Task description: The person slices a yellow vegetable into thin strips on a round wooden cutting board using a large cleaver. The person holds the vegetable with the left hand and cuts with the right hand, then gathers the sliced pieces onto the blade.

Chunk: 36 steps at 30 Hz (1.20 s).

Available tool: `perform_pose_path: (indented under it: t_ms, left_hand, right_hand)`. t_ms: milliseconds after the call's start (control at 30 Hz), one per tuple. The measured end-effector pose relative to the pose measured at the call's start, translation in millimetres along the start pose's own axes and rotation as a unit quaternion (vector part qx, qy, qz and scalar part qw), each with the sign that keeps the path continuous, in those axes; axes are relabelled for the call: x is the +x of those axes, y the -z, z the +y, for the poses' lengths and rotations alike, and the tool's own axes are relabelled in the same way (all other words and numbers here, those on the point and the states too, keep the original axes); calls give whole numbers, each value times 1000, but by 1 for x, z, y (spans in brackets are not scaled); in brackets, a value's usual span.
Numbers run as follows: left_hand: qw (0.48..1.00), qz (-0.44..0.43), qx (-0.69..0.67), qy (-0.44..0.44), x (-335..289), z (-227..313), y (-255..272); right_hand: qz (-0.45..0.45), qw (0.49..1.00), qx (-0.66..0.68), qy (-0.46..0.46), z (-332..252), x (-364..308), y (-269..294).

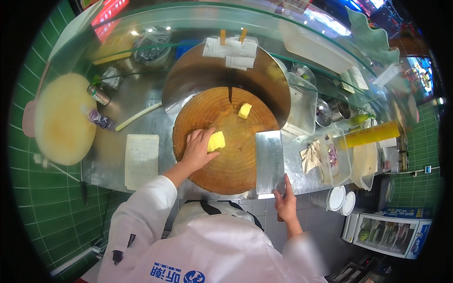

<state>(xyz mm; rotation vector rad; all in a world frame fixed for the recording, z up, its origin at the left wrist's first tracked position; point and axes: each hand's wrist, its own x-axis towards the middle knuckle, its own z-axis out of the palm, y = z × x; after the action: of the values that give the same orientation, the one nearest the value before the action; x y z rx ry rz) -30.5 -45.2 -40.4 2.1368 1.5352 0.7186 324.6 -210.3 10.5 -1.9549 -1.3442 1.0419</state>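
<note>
A round wooden chopping block [236, 162] stands in front of me. On its left half, my left hand [196, 150] rests with thumb and fingers about a pale yellow, cut chunk of food [216, 141], whose kind I cannot make out. A smaller yellow chunk [245, 111] lies farther back, beside a dark crack in the wood. My right hand [285, 203] is closed round the handle of a broad cleaver [269, 162], forefinger stretched along it. The blade lies over the block's right edge, apart from both chunks.
A curved metal guard [273, 89] rises behind the block, with paper slips [230, 48] clipped on top. Left are a notepad [141, 160], a long pale stalk [138, 116] and a round board [66, 118]. Right are a cloth [310, 157] and a clear tub [340, 165] holding chopped purple pieces.
</note>
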Motion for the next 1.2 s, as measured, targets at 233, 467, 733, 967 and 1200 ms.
perform_pose_path:
  t_ms: [233,467,733,967,1200]
  left_hand:
    - [999,20,-37,26,4,-2,-19]
    - [996,75,37,45,4,34,-22]
    - [996,60,50,32,2,13,-36]
    - [995,54,73,-42,4,13,-20]
    - [995,84,34,-32,5,-1,-29]
  right_hand:
    - [2,1000,-10,0,-5,-3,-4]
    - [19,998,-23,47,12,-1,-6]
    - [24,995,-45,85,7,-1,-5]
    - [29,995,-35,90,11,0,-6]
    - [12,997,-46,63,10,0,-4]
